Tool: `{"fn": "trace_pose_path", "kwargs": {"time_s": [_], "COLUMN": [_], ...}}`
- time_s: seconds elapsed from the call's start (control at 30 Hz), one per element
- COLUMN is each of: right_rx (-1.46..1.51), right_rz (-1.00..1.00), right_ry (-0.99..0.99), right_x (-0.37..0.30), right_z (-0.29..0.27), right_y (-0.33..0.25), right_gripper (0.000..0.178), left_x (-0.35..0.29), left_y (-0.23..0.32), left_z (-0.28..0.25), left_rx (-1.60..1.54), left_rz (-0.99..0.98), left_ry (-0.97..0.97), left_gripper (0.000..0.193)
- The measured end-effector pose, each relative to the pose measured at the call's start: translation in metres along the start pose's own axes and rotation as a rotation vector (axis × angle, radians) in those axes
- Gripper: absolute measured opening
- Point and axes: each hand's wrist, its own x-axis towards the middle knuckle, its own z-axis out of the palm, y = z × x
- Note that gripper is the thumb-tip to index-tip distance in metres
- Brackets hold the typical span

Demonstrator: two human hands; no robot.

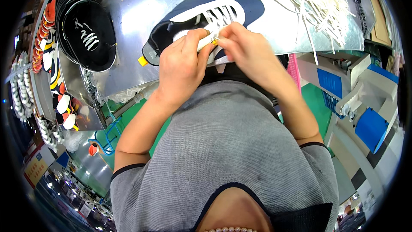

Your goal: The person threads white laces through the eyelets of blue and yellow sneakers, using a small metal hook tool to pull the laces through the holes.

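A flat navy-and-white shoe upper [253,8] with a black lining and yellow tabs lies on the metal tabletop [137,13] in front of me. White lace strands cross its eyelet opening. My left hand [182,62] is closed on the upper's near eyelet edge, thumb and forefinger together around a white part. Beside it, my right hand [249,49] pinches at a white shoelace [216,30] near the eyelets, its fingertips almost touching the left ones. The lace's tip is hidden among the fingers.
Loose white laces [317,8] are heaped at the far right, some hanging over the table edge. Nested black uppers [88,34] stand at the left, next to a rack of orange, white and navy pieces [49,47]. Grey-and-blue equipment [371,126] stands to the right.
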Motion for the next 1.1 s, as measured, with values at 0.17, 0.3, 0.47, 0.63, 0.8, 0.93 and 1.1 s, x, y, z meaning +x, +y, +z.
{"fn": "trace_pose_path", "kwargs": {"time_s": [0.17, 0.3, 0.47, 0.63, 0.8, 0.93, 1.1], "right_rx": [0.090, 0.044, 0.062, 0.068, 0.070, -0.020, -0.036], "right_rz": [0.119, 0.091, 0.042, 0.069, 0.048, -0.025, 0.011], "right_ry": [-0.088, -0.058, -0.038, -0.016, -0.012, 0.029, 0.055], "right_x": [-0.009, -0.017, -0.023, -0.023, -0.022, -0.015, -0.003], "right_z": [-0.017, -0.017, -0.015, -0.015, -0.014, -0.008, 0.002], "right_y": [-0.006, -0.005, 0.001, -0.001, 0.002, 0.007, 0.005], "right_gripper": [0.018, 0.018, 0.022, 0.024, 0.023, 0.020, 0.024], "left_x": [0.005, 0.007, 0.008, 0.008, 0.008, 0.005, 0.002], "left_y": [0.003, 0.004, 0.005, 0.005, 0.006, 0.005, 0.002], "left_z": [0.000, 0.002, 0.003, 0.003, 0.004, 0.006, 0.006], "left_rx": [-0.042, -0.087, -0.088, -0.082, -0.083, -0.064, -0.079], "left_rz": [-0.115, -0.082, -0.100, -0.082, -0.087, 0.040, 0.107], "left_ry": [-0.017, 0.012, 0.010, -0.004, 0.001, 0.009, -0.036], "left_gripper": [0.024, 0.022, 0.022, 0.022, 0.021, 0.021, 0.027]}}
